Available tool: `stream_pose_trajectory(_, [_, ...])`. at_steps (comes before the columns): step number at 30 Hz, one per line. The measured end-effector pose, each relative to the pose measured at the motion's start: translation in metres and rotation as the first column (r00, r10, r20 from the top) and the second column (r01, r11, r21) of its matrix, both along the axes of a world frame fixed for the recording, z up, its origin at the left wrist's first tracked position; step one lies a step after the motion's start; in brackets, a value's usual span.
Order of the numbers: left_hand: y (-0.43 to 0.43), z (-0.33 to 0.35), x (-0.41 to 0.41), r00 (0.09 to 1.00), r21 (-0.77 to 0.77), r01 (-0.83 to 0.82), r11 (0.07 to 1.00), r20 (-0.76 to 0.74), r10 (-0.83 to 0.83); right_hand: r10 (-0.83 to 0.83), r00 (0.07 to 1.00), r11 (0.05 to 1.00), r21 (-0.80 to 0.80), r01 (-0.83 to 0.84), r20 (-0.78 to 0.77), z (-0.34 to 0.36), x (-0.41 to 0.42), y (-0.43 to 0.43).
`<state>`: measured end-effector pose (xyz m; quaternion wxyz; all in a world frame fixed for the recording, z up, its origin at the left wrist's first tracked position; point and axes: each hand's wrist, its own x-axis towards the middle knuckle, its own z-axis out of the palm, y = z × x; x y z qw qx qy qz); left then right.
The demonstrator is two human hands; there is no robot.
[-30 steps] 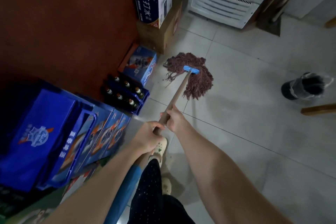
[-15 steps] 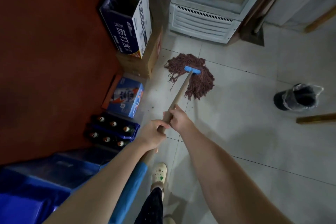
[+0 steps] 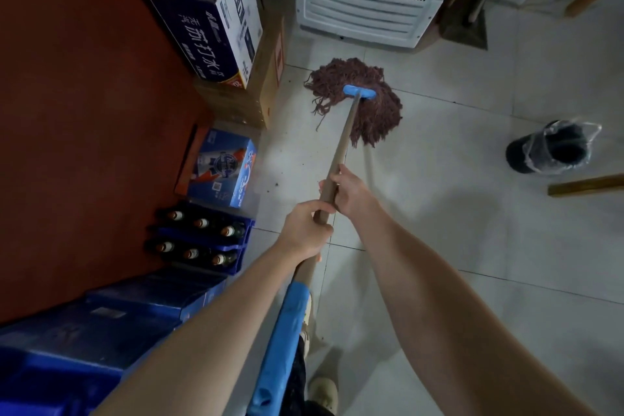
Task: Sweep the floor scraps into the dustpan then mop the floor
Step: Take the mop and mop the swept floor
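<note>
Two hands grip one mop (image 3: 344, 142), its head spread on the pale tiled floor (image 3: 456, 230).
Along the red wall at left stand a blue crate of capped bottles (image 3: 202, 240), a blue carton (image 3: 223, 169) beyond it and, farther on, a dark blue box (image 3: 206, 20) atop a brown cardboard box (image 3: 261, 94). The left hand (image 3: 305, 230) has its grip clamped round the wooden handle, above a blue sleeve (image 3: 280, 348) at the near end. The right hand (image 3: 349, 194), just ahead and almost touching the left, is clamped on the same handle. The reddish-brown mop head (image 3: 374, 115) lies flat on the tiles below a white cooler (image 3: 368, 7), beside the cardboard box. A few dark specks (image 3: 277, 184) dot the floor near the carton. Well to the right stands a black bin (image 3: 553, 149) with a clear liner.
</note>
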<state>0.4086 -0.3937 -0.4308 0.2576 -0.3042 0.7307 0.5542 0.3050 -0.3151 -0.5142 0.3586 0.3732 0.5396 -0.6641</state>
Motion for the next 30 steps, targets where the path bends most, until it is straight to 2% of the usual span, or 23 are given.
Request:
stream_pose_trajectory(9, [0.047, 0.012, 0.103, 0.994, 0.064, -0.106, 0.992, 0.015, 0.105, -0.021, 1.000, 0.993, 0.118, 0.021, -0.001, 0.010, 0.102, 0.024])
stream_pose_trajectory(15, [0.086, 0.028, 0.190, 0.993, 0.032, -0.121, 0.992, 0.014, 0.121, 0.032, 0.999, 0.994, 0.109, -0.029, -0.024, 0.018, 0.188, 0.062])
stream_pose_trajectory(23, [0.152, 0.054, 0.320, 0.993, 0.081, -0.118, 0.990, 0.013, 0.118, 0.085, 0.996, 0.995, 0.058, -0.084, -0.013, 0.038, 0.320, 0.132])
stream_pose_trajectory(28, [0.199, 0.072, 0.366, 0.992, 0.033, -0.119, 0.992, 0.036, 0.118, 0.075, 0.997, 0.994, 0.083, -0.074, -0.019, 0.044, 0.372, 0.171])
stream_pose_trajectory(30, [0.211, 0.073, 0.371, 0.988, 0.065, -0.144, 0.987, 0.058, 0.141, 0.077, 0.997, 0.993, 0.097, -0.074, -0.027, 0.044, 0.378, 0.181])
